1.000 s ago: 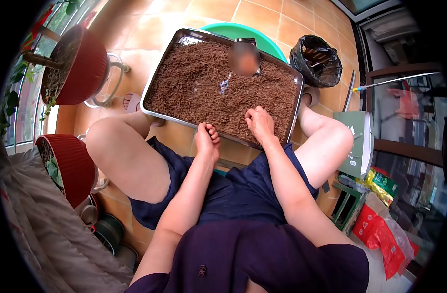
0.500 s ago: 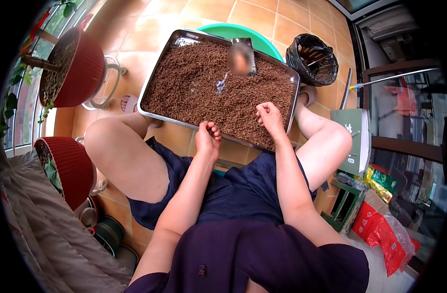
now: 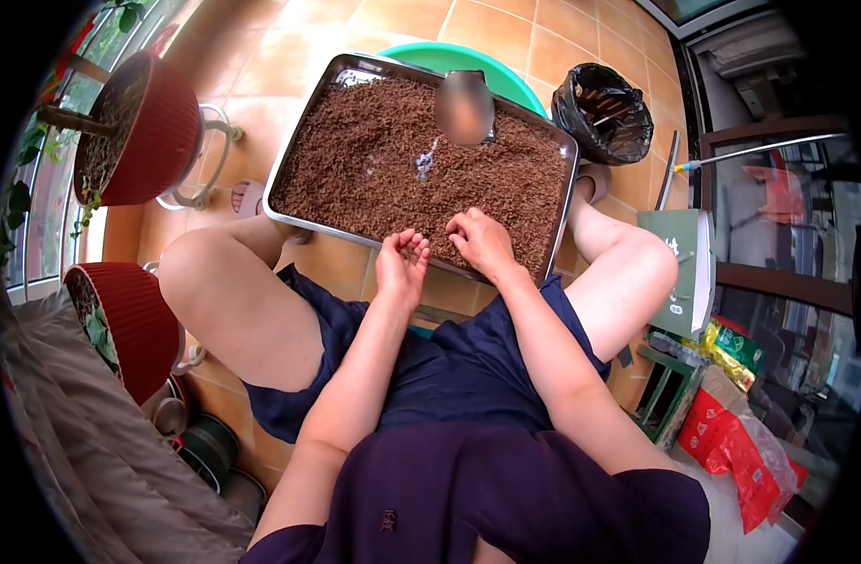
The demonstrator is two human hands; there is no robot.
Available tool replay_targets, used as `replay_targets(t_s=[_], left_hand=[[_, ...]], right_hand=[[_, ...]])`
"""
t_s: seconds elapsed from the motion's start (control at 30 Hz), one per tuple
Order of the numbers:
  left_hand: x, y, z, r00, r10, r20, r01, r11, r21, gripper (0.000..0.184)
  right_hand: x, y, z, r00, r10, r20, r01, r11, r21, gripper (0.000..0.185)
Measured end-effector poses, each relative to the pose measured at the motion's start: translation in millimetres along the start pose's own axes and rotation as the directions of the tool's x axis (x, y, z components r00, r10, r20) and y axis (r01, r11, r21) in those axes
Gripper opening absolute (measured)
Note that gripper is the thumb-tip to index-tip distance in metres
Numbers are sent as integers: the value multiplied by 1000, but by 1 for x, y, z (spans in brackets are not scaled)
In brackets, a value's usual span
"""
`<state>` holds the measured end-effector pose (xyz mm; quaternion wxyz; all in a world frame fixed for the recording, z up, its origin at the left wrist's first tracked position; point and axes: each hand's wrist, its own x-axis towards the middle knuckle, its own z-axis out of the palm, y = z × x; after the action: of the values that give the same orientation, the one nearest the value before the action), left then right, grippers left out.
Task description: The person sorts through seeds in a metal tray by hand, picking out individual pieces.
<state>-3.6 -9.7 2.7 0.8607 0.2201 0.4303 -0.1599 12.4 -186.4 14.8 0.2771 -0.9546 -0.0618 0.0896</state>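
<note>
A metal tray (image 3: pixel 287 212) full of brown granules (image 3: pixel 355 141) lies in front of me, between my knees. At its near edge my left hand (image 3: pixel 402 261) is turned palm up with curled fingers; what lies in it, if anything, is too small to make out. My right hand (image 3: pixel 480 242) is over the granules just right of it, fingers bent and drawn together toward the left hand. Its fingertips hide whatever they may hold. A small packet (image 3: pixel 488 86), partly blurred, lies at the tray's far side. A small shiny whitish patch (image 3: pixel 424 165) shows in the middle of the granules.
Behind the tray is a green basin (image 3: pixel 440 56). A bin with a black bag (image 3: pixel 602 113) stands at the far right. Red plant pots (image 3: pixel 144 132) are on the left. A green box (image 3: pixel 670 268) and red plastic bag (image 3: pixel 731 451) lie on the right.
My right hand has moved left across the granules, close to my left hand. The left hand's curled fingers have loosened slightly; it stays at the near edge.
</note>
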Motion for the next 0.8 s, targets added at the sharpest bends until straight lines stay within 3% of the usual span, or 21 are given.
replay_targets(t_s=[0.13, 0.27, 0.3, 0.37, 0.47, 0.67, 0.77, 0.8], left_hand=[[-3, 3, -1, 998, 10, -61, -9, 1000, 4, 21], [1, 4, -3, 996, 45, -80, -45, 999, 6, 18], [1, 4, -3, 996, 56, -74, -57, 998, 0, 17], [0, 2, -2, 996, 43, -80, -43, 999, 9, 18], [0, 3, -3, 998, 20, -63, -18, 999, 32, 19], [-9, 5, 5, 997, -3, 78, -1, 999, 42, 28], [-9, 4, 6, 994, -2, 109, 0, 1000, 22, 31], [-7, 3, 4, 994, -4, 106, 4, 1000, 2, 32]], right_hand=[[2, 5, 11, 996, 15, -88, -20, 998, -56, 7], [7, 18, -4, 965, 251, -70, -230, 946, 230, 8], [9, 24, -6, 973, 196, -118, -155, 943, 293, 9], [11, 34, -10, 931, 345, 119, -334, 677, 656, 10], [11, 27, -19, 910, 356, 212, -367, 453, 813, 11], [9, -1, -16, 940, 229, 253, -336, 492, 803, 17], [8, -31, -24, 912, 17, 409, -358, 518, 777, 22], [11, -29, -19, 923, 76, 378, -357, 538, 763, 22]])
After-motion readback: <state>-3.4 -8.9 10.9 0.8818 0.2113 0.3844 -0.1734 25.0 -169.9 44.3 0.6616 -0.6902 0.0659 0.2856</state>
